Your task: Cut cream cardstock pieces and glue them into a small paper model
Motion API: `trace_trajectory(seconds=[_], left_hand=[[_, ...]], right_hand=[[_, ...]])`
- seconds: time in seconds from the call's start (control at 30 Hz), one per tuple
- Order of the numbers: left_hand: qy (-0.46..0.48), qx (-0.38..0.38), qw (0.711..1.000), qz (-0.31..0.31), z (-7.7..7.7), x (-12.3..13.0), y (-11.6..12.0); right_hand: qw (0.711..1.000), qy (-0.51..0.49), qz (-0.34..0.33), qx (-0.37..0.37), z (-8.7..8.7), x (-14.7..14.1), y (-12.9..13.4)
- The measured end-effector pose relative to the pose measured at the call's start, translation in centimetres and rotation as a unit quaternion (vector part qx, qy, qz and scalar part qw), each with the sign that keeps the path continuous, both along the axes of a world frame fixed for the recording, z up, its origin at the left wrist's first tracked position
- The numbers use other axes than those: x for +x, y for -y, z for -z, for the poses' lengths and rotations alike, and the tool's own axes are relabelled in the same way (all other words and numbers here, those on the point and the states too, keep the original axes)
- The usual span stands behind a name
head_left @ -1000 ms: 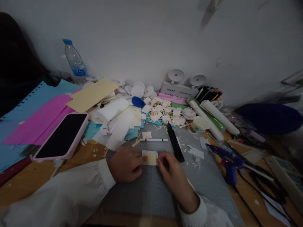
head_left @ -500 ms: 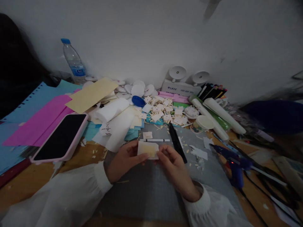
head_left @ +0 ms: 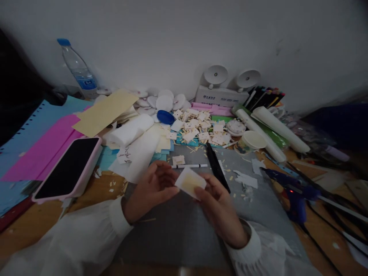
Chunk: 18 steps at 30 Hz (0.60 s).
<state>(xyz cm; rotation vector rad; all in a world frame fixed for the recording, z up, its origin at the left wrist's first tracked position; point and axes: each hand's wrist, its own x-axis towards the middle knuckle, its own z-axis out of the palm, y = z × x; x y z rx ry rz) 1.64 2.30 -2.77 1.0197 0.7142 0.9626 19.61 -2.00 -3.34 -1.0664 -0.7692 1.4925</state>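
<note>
A small white paper piece (head_left: 189,181) with a yellowish patch in its middle is tilted in front of me. My right hand (head_left: 216,203) pinches its right edge between thumb and fingers. Close by its left corner is my left hand (head_left: 152,191), thumb and curled fingers apart with nothing between them. Behind the paper lie a black-and-white pen (head_left: 192,166) and a small cream piece (head_left: 178,160). A black cutter-like tool (head_left: 216,166) rests on the grey mat (head_left: 172,237) to the right.
At the back are a heap of small cream figures (head_left: 192,126) and white discs (head_left: 165,102). On the left are a phone (head_left: 67,168), coloured paper (head_left: 46,149) and a bottle (head_left: 76,67). A blue glue gun (head_left: 290,191), its red light on, lies right beside a cord.
My left hand has let go of the paper and its fingers have spread. My right hand has turned the paper clockwise and now holds it alone. The view has shifted slightly.
</note>
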Motion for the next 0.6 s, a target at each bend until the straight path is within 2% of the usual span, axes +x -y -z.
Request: trace_trajectory(seconds=[0.1,0.2,0.27,0.43,0.6], left_hand=[[0.090,-0.058,0.994,0.030,0.4,-0.1,-0.6],[0.183,-0.153,0.966,0.095,0.3,-0.2,-0.8],[0.212,-0.195,0.950,0.124,0.0,-0.3,-0.7],[0.228,-0.226,0.934,0.157,-1.1,-0.6,-0.2],[0.223,-0.229,0.933,0.163,-1.3,-0.6,-0.1]], right_hand=[[0.997,-0.035,0.064,-0.006,-1.0,0.4,-0.2],[0.994,-0.053,0.098,-0.016,-1.7,0.8,-0.4],[0.992,-0.055,0.111,-0.028,-1.8,1.0,-0.5],[0.988,-0.096,0.113,-0.049,-1.6,1.1,-0.7],[0.988,-0.111,0.104,-0.038,-1.4,1.0,-0.8]])
